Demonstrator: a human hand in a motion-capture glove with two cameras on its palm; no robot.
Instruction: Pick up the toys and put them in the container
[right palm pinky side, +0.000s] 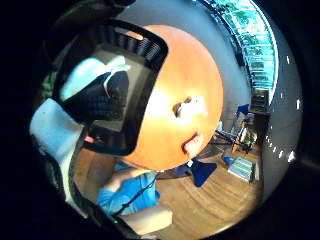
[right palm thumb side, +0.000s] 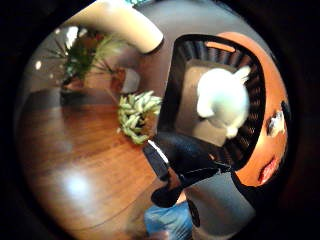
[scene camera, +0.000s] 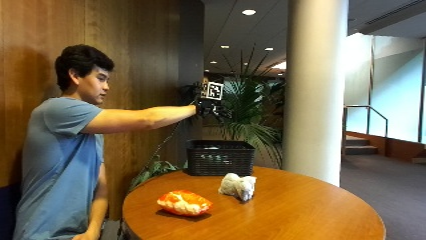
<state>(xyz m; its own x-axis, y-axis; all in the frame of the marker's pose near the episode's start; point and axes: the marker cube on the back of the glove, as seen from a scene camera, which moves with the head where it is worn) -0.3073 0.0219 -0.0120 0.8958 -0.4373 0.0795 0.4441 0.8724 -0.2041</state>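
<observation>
On table (scene camera: 299, 210): two toys, one basket (scene camera: 219, 158)

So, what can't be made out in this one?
- Basket contents: its wall hides them in the outside view. Only the palm views look in, showing a white shape whose kind is unclear.
- Right hand: small in the outside view, above the basket. Whether it holds anything cannot be told.
- Orange toy and white toy on the table: blurred, so what they depict is unclear.

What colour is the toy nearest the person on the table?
Orange with white patches, clearest in the outside view.
</observation>
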